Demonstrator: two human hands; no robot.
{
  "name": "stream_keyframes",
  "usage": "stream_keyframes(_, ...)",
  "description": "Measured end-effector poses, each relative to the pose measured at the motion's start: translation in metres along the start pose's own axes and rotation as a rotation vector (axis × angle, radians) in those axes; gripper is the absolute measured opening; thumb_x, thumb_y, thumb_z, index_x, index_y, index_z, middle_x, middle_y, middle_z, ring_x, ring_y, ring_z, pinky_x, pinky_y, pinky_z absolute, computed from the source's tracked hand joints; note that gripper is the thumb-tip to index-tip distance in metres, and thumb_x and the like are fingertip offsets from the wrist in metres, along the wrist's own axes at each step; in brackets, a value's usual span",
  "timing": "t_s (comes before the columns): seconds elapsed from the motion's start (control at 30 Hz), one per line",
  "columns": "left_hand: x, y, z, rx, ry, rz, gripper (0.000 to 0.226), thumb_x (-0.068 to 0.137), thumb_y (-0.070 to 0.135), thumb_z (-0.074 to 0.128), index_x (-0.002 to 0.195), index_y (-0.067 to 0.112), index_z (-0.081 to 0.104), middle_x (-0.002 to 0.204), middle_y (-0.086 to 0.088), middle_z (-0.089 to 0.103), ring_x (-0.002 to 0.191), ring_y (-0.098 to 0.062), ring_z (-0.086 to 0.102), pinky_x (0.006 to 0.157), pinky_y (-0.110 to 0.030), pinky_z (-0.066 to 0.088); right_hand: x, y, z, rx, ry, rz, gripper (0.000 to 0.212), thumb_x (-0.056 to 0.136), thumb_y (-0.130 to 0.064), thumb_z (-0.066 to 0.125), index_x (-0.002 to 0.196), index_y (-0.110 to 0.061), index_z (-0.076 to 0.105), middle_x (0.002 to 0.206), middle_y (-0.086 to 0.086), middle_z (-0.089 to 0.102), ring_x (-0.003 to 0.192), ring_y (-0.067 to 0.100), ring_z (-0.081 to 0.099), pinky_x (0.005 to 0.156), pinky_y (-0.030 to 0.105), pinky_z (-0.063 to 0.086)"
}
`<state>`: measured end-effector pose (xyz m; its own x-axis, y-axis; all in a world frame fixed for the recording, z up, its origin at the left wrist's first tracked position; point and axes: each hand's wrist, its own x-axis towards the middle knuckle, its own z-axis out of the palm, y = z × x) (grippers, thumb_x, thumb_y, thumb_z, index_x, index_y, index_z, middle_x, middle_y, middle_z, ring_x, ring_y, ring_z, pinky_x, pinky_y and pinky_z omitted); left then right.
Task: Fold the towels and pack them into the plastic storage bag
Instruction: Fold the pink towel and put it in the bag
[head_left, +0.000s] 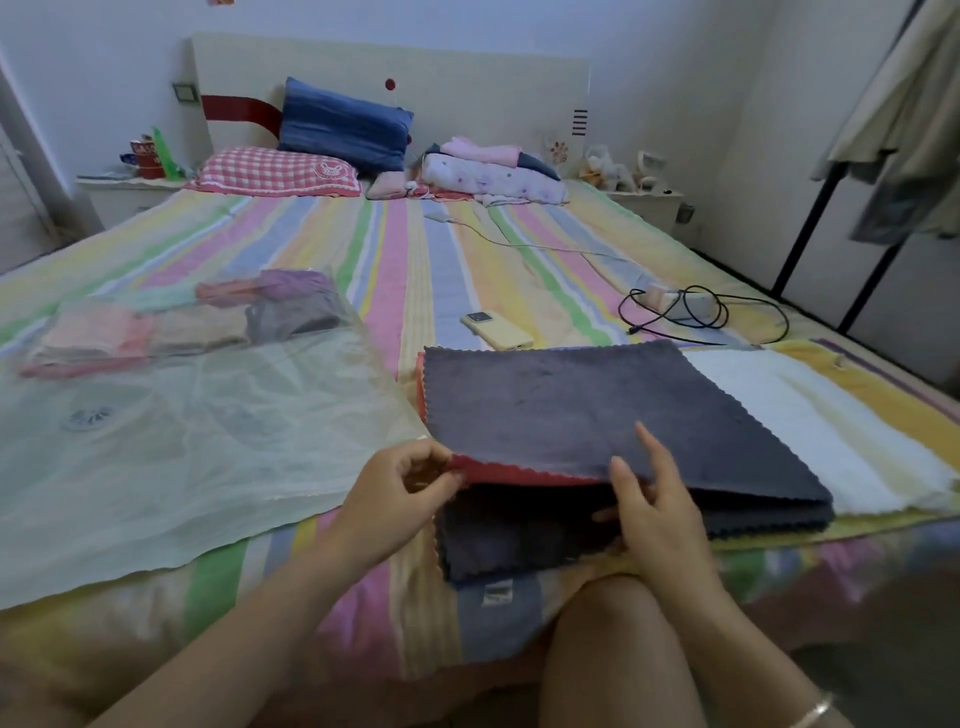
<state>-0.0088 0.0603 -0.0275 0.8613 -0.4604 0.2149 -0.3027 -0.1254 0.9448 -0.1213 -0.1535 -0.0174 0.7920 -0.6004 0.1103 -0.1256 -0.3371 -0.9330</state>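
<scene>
A stack of flat towels lies at the bed's near edge, a dark grey-blue towel (582, 405) on top. Its front edge is lifted, showing a red towel (498, 470) beneath and more dark towels (519, 540) under that. My left hand (410, 483) pinches the red towel's near corner. My right hand (649, 499) holds up the top towel's front edge, fingers over it and thumb underneath. A clear plastic storage bag (182, 447) lies spread at the left, with several folded towels (171, 322) inside its far end.
A white towel (810, 421) lies right of the stack. Beyond it rest a yellow phone (496, 330) and a coiled black cable with charger (691, 306). Pillows and folded bedding sit at the headboard. My knee (613, 623) is against the bed's edge.
</scene>
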Motion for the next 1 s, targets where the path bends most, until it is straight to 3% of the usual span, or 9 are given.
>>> stream_keyframes(0.17,-0.004,-0.010,0.003,0.009,0.011,-0.002,0.008,0.087,-0.002,0.066,0.085,0.005,0.070,0.082,-0.008,0.073,0.078,-0.008,0.067,0.076,-0.019,0.051,0.042,0.004,-0.052,0.352,0.141,0.347,0.043,0.100,-0.032,0.046,0.142,-0.026,0.040,0.132,-0.003,0.044,0.102,0.019,0.051,0.062,0.032,0.052)
stream_keyframes(0.3,-0.008,-0.016,0.003,0.016,-0.022,-0.006,0.007,0.083,0.008,0.070,0.081,0.015,0.072,0.081,-0.003,0.073,0.078,-0.009,0.067,0.076,-0.018,0.051,0.075,0.021,-0.081,0.250,0.259,0.388,0.043,0.098,-0.022,0.048,0.140,-0.019,0.045,0.123,0.003,0.054,0.104,0.024,0.055,0.083,0.038,0.049)
stream_keyframes(0.4,-0.011,-0.017,0.002,0.065,-0.087,-0.020,0.019,0.086,0.000,0.065,0.085,0.017,0.074,0.090,-0.002,0.075,0.089,-0.013,0.070,0.083,-0.024,0.054,0.085,0.026,-0.084,0.048,0.294,0.366,0.038,0.091,-0.019,0.046,0.127,-0.011,0.055,0.111,0.013,0.060,0.098,0.034,0.056,0.077,0.039,0.045)
stream_keyframes(0.5,-0.013,-0.016,0.001,0.124,-0.139,-0.041,0.044,0.081,-0.011,0.045,0.078,0.024,0.072,0.099,0.005,0.075,0.102,-0.009,0.067,0.091,-0.024,0.052,0.081,0.014,-0.067,-0.315,0.222,0.182,0.051,0.093,-0.024,0.047,0.143,-0.017,0.041,0.142,0.011,0.047,0.128,0.034,0.043,0.101,0.043,0.039)
stream_keyframes(0.57,-0.012,-0.015,0.003,0.155,-0.118,-0.052,0.052,0.078,-0.016,0.039,0.077,0.024,0.072,0.099,0.009,0.074,0.101,-0.004,0.066,0.091,-0.023,0.051,0.069,-0.002,-0.045,-0.555,0.133,-0.057,0.055,0.094,-0.028,0.049,0.147,-0.018,0.035,0.144,0.015,0.044,0.135,0.032,0.036,0.108,0.041,0.031)
stream_keyframes(0.63,-0.012,-0.013,0.004,0.208,-0.031,-0.088,0.052,0.081,-0.016,0.040,0.078,0.023,0.073,0.095,0.010,0.075,0.091,0.001,0.067,0.084,-0.019,0.052,0.050,-0.017,-0.014,-0.740,0.041,-0.322,0.054,0.094,-0.034,0.046,0.145,-0.016,0.039,0.143,0.018,0.045,0.137,0.033,0.033,0.112,0.039,0.026)
stream_keyframes(0.77,-0.004,-0.014,-0.001,0.370,0.096,-0.106,0.034,0.083,0.008,0.049,0.084,0.028,0.076,0.075,0.009,0.073,0.060,0.002,0.059,0.061,-0.016,0.044,0.002,-0.023,0.046,-0.872,-0.154,-0.770,0.056,0.082,-0.041,0.042,0.126,-0.013,0.061,0.132,0.012,0.058,0.123,0.032,0.053,0.103,0.048,0.041)
stream_keyframes(0.9,0.019,-0.017,-0.003,0.084,0.146,-0.316,0.028,0.098,0.020,0.045,0.085,0.005,0.066,0.075,-0.007,0.065,0.063,-0.019,0.060,0.058,-0.029,0.050,-0.023,-0.010,0.076,-0.959,-0.380,-0.823,0.046,0.077,-0.046,0.041,0.103,-0.021,0.070,0.138,0.001,0.054,0.126,0.026,0.053,0.102,0.047,0.044)
stream_keyframes(1.0,0.038,-0.015,-0.002,-0.125,0.194,-0.514,0.025,0.098,0.027,0.044,0.085,0.012,0.060,0.077,-0.011,0.056,0.061,-0.019,0.057,0.053,-0.026,0.049,-0.022,-0.002,0.078,-0.983,-0.430,-0.797,0.042,0.076,-0.050,0.042,0.099,-0.026,0.069,0.140,0.001,0.052,0.126,0.025,0.053,0.097,0.045,0.048)
